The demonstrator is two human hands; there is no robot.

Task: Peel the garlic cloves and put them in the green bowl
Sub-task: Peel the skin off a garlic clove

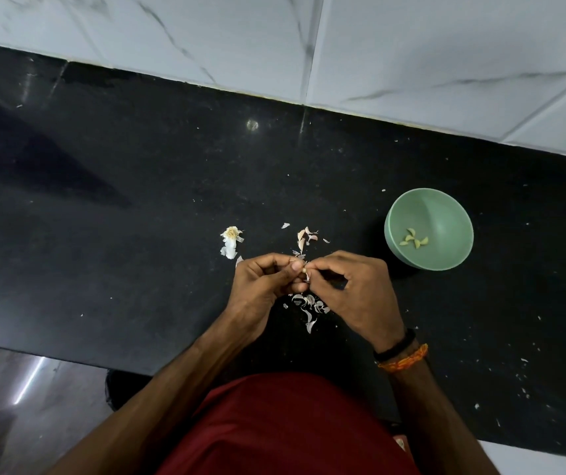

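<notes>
Nearest, a dark red shirt [288,430] fills the lower edge, and two bare forearms reach out over the black polished stone counter [137,186]. The right wrist carries a black band [396,347] and an orange braided thread [406,359]. Just beyond, the left hand [261,286] and the right hand [357,289] meet fingertip to fingertip, both curled and pinching one small garlic clove [305,270]; it is too hidden to tell which way its long axis runs. Under the hands lies a scatter of thin, curled, papery skins [309,308]. Past the hands sit a few pinkish unpeeled cloves [306,236], and to their left the dry, fibrous root stub [230,234]. Right of the hands stands the round, smooth green bowl [446,207], holding four pale crescent-shaped peeled cloves [413,238]. Farthest is a wall of white veined marble tiles [411,46].
</notes>
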